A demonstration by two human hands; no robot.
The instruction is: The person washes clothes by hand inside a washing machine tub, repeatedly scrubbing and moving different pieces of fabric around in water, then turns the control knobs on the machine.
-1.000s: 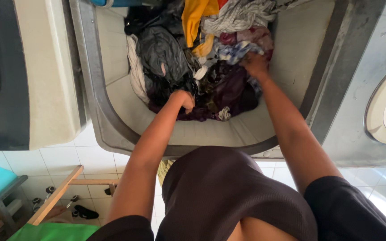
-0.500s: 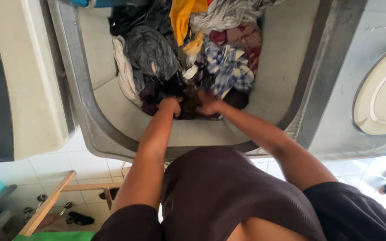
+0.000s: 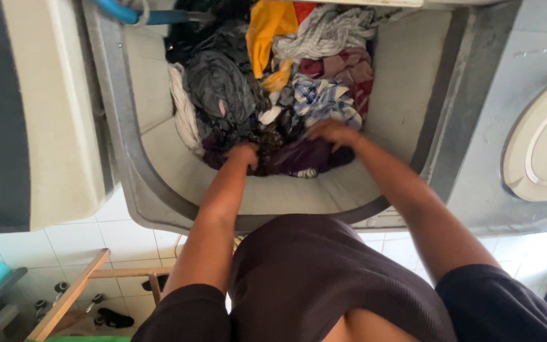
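Left hand (image 3: 243, 154) closed, gripping the dark purple garment (image 3: 299, 158) at the near edge of the laundry pile in the grey tub (image 3: 159, 183); right hand (image 3: 330, 132) rests open, fingers spread, on the blue-checked cloth (image 3: 324, 101)

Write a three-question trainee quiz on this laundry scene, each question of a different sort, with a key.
1. True or false: both hands are down in the pile of clothes inside the grey tub.
2. Which garment lies nearest the right hand? A) blue and white checked cloth B) yellow cloth C) green towel
3. Fill in: the left hand rests on a dark ____ garment.

Key: 1 true; 2 A; 3 purple.
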